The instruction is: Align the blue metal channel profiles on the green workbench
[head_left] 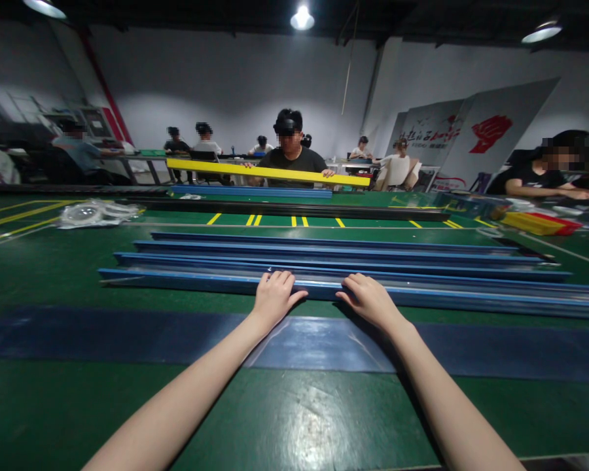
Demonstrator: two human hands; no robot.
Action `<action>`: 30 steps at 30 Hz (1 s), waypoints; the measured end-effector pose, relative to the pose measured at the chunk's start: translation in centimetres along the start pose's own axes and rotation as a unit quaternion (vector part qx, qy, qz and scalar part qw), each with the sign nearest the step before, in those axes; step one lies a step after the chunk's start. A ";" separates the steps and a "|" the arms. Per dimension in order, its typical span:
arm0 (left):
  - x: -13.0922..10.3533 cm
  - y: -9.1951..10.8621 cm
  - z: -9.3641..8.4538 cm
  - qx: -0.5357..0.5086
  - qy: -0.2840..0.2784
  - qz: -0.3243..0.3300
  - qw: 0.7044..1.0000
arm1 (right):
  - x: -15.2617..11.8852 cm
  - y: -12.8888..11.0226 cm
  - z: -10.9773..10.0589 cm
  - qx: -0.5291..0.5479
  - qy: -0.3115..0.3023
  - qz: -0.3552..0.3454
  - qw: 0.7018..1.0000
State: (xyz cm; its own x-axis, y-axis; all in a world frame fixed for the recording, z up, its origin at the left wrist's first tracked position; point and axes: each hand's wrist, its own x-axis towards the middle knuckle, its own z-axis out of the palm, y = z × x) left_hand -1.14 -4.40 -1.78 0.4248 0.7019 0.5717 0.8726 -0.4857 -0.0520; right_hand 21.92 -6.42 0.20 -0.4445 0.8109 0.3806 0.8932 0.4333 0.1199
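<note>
Several long blue channel profiles (324, 245) lie side by side across the green table. On the nearest blue channel (177, 278), my left hand (275, 291) grips near its middle, fingers over the top and thumb along the near side. A short way to the right, my right hand (366, 294) clasps the same channel in a similar hold. The fingertips of both hands are partly hidden inside the channel. Between me and the channels, a bluish see-through plastic strip (127, 337) lies flat under my forearms.
Across the green table (299, 418), a person (294, 157) holds a long yellow bar (269, 173). A black bar (285, 209) and a clear plastic bag (98, 213) lie farther back. Yellow and red bins (540, 223) stand at right, near another person (544, 170).
</note>
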 end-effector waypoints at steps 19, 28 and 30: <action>0.1 -0.3 0.2 -0.006 -0.008 0.020 1.000 | -0.1 0.7 -1.4 -0.025 -0.025 0.051 0.998; 0.1 -0.3 0.5 -0.005 0.000 0.026 1.000 | -0.8 1.6 -2.0 -0.036 -0.054 0.090 0.994; 0.1 -0.3 0.4 -0.004 -0.001 0.028 1.000 | -0.9 1.6 -1.9 -0.032 -0.055 0.085 0.994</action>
State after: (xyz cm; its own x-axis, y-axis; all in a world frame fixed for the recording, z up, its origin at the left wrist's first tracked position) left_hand -1.30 -3.96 -2.04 0.4730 0.6748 0.5665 0.8455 -0.5285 -0.0765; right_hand 23.84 -7.23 1.84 -0.2874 0.9102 0.2982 0.9572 0.2622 0.1223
